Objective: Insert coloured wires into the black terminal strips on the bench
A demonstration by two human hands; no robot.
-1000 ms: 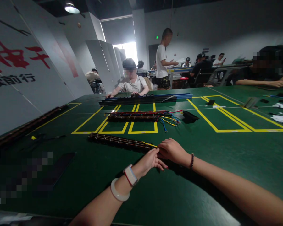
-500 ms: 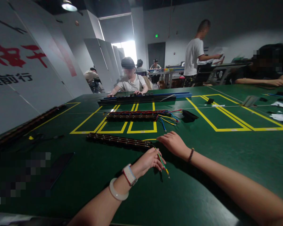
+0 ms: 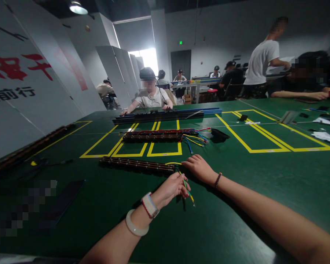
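Note:
My left hand (image 3: 172,189) is closed around a green-and-yellow wire (image 3: 191,198), whose bare metal end sticks out past my fingers. At the end of a yellow wire (image 3: 172,163), the fingers of my right hand (image 3: 200,169) are closed, hiding its tip. Both wires come from the right end of a long dark bar (image 3: 137,165) with thin copper-coloured lines along it, lying flat on the green table (image 3: 220,227).
Beyond lies a similar bar bundle (image 3: 151,136) with several coloured wires, beside a black piece (image 3: 219,135). Long dark and blue rails (image 3: 165,114) lie farther back, near a seated person (image 3: 154,96). Yellow tape (image 3: 269,150) marks rectangles on the table.
Both hands keep hold of their wires and have barely moved. A standing person in the background has walked to the right. The view has shifted slightly.

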